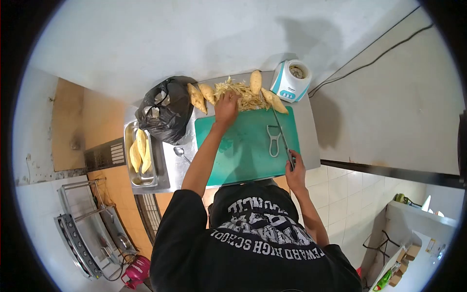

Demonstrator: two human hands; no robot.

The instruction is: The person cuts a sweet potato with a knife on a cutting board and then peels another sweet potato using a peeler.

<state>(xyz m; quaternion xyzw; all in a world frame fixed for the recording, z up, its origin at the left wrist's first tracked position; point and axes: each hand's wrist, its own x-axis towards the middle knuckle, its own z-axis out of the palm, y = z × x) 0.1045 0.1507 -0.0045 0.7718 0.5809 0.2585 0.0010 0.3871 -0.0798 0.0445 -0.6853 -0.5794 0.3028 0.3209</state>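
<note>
My left hand [227, 108] rests on the pile of peelings [249, 99] at the back edge of the green cutting board [243, 141]; its fingertips are partly hidden among them. In my right hand [295, 171], at the board's right front edge, is the dark handle of a long knife [282, 132], whose blade points away over the board. A peeler [274, 141] lies on the board just left of the blade. Unpeeled-looking tubers [197, 98] lie left of the peelings, and another tuber [256, 82] and one more [275, 101] lie to the right.
A black plastic bag [168, 109] stands at the left, beside a metal tray [154, 170] holding pale peeled tubers [141, 150]. A spoon [180, 152] lies left of the board. A white and blue blender base [291, 82] stands at the back right, near the wall.
</note>
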